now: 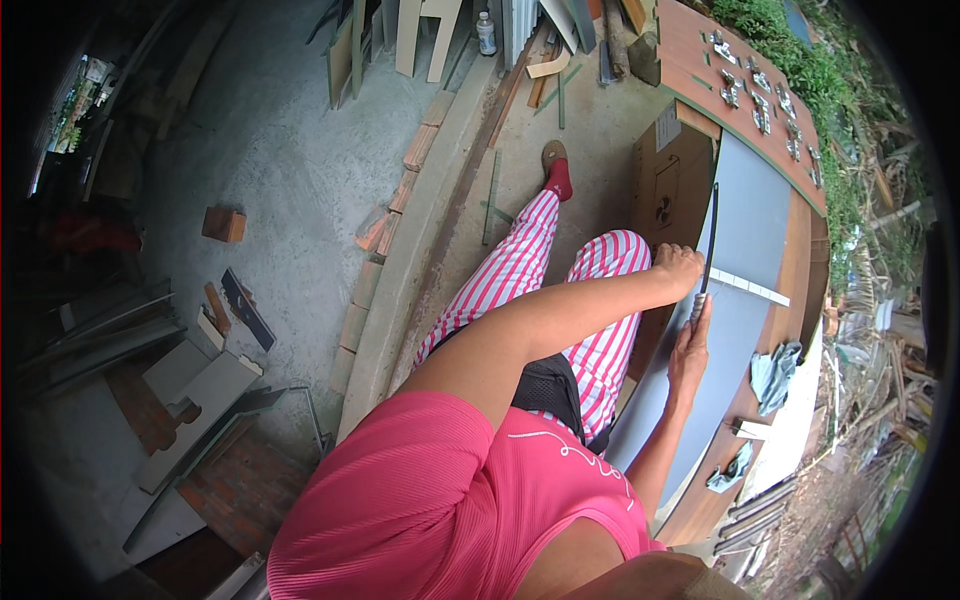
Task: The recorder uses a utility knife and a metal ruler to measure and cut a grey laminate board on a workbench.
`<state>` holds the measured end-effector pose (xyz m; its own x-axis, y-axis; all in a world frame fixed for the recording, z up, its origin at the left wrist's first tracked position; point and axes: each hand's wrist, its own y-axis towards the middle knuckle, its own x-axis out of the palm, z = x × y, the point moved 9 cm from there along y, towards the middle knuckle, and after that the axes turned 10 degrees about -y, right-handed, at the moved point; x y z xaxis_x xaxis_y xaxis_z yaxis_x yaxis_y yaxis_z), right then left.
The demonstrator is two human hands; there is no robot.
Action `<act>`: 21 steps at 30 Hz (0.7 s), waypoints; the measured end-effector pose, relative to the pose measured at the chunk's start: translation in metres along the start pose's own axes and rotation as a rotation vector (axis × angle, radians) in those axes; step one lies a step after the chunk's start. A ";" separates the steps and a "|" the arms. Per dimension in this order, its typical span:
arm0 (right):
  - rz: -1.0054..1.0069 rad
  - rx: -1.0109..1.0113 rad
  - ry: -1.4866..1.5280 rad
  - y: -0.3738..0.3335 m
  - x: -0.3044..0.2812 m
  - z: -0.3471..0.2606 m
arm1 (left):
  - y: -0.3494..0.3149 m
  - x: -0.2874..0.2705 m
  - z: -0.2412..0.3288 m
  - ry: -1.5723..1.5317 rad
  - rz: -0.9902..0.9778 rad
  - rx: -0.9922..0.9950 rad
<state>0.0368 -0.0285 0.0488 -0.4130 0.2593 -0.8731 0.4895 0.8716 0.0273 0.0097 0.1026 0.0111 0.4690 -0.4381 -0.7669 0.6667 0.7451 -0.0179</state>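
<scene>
A grey panel [745, 215] lies on a brown board at my right, with a narrow white strip [750, 287] across it. My left hand [681, 270] is closed at the panel's left edge, where the strip's left end runs into the curled fingers. In my right hand [692, 350], wrapped round its pale handle, is a long thin tool with a straight black blade [712, 235]. The blade points away from me and crosses the strip close beside my left hand. I cannot tell whether its edge touches the strip.
A cardboard box [672, 170] stands beside my knee. Several metal hinges [760, 110] lie on a brown board at the far right. Crumpled blue-grey cloths [775, 377] rest on the board's right side. Boards and a brick [224, 224] are on the concrete floor at left.
</scene>
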 end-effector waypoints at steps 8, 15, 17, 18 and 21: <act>-0.080 0.077 -0.036 -0.007 0.006 0.012 | -0.004 0.002 0.000 0.007 -0.048 -0.022; -0.026 0.030 -0.008 -0.037 0.000 0.017 | 0.000 -0.003 0.002 0.011 -0.020 0.009; -0.045 0.055 0.012 -0.025 0.001 0.016 | 0.000 0.002 0.000 -0.006 -0.032 -0.020; -0.069 0.078 0.029 -0.018 0.004 0.015 | 0.000 0.002 0.001 0.000 -0.028 -0.017; -0.095 0.146 0.047 0.006 0.006 0.004 | -0.003 0.002 0.002 0.013 0.009 -0.031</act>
<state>0.0401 -0.0229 0.0420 -0.4969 0.2006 -0.8443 0.5512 0.8244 -0.1286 0.0101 0.0985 0.0113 0.4672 -0.4250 -0.7753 0.6443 0.7641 -0.0305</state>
